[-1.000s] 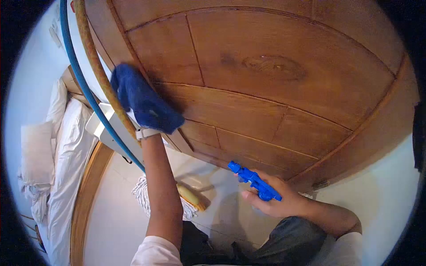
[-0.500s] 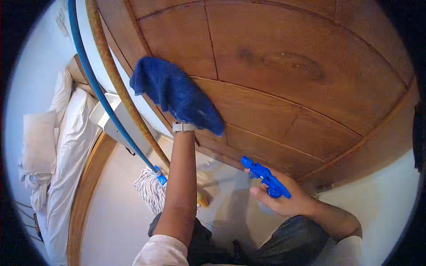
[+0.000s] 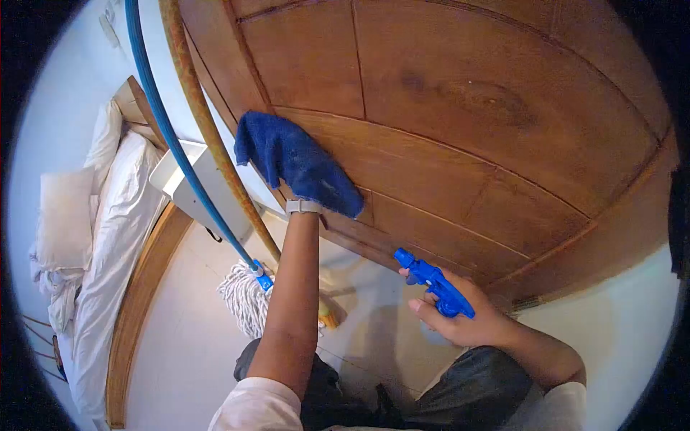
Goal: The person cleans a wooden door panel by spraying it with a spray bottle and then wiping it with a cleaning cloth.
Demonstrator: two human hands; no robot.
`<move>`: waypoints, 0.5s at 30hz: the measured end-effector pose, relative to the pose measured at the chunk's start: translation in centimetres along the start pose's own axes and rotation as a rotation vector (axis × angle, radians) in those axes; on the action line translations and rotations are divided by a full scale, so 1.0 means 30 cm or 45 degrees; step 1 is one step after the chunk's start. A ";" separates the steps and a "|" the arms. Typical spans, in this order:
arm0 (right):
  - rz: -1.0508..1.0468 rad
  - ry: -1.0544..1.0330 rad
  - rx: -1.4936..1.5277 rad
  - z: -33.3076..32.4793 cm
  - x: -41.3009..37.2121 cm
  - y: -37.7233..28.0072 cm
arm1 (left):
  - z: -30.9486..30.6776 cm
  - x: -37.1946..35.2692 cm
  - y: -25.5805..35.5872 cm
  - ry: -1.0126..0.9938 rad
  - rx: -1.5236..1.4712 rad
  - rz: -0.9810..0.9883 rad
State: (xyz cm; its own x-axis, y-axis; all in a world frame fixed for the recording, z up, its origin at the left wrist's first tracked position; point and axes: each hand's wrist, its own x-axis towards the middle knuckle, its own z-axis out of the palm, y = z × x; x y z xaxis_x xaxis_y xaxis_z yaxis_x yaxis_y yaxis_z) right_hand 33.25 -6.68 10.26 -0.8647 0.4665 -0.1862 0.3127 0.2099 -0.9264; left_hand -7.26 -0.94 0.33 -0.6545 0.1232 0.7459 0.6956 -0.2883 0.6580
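Observation:
A dark blue cloth (image 3: 298,161) lies against the brown wooden panel (image 3: 445,165), pressed there by my left hand (image 3: 293,192). The cloth covers most of that hand, and its fingers are hidden; a light band circles the wrist. My right hand (image 3: 460,309) is wrapped round a blue spray bottle (image 3: 438,284), low in front of the panel. The nozzle of the bottle points up and to the left, and its lower part is hidden by the hand.
A mop (image 3: 248,298) with a blue pole and a rust-coloured pole (image 3: 205,115) stand left of my left arm. A white bin (image 3: 205,190) is behind them. Farther left is a bed (image 3: 118,237) with white sheets and a wooden edge.
The cloth and my left hand have shifted slightly down along the panel. The view has tilted a little, and my right hand still holds the spray bottle.

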 end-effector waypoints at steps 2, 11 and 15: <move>-0.020 -0.002 -0.007 0.002 0.000 0.004 | -0.020 -0.019 -0.018 0.064 0.009 -0.039; -0.114 -0.001 -0.110 0.026 -0.010 0.008 | -0.086 -0.138 -0.130 -0.001 0.075 -0.262; -0.105 -0.048 -0.007 0.028 -0.002 0.019 | -0.079 -0.074 -0.100 0.070 0.030 -0.219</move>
State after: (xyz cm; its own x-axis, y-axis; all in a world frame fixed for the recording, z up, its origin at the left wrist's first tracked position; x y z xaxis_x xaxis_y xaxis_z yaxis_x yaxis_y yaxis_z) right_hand 33.15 -7.29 9.45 -0.9018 0.4147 -0.1220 0.2422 0.2508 -0.9373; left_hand -8.60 -2.60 -3.56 -0.7792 0.1166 0.6159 0.5783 -0.2452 0.7781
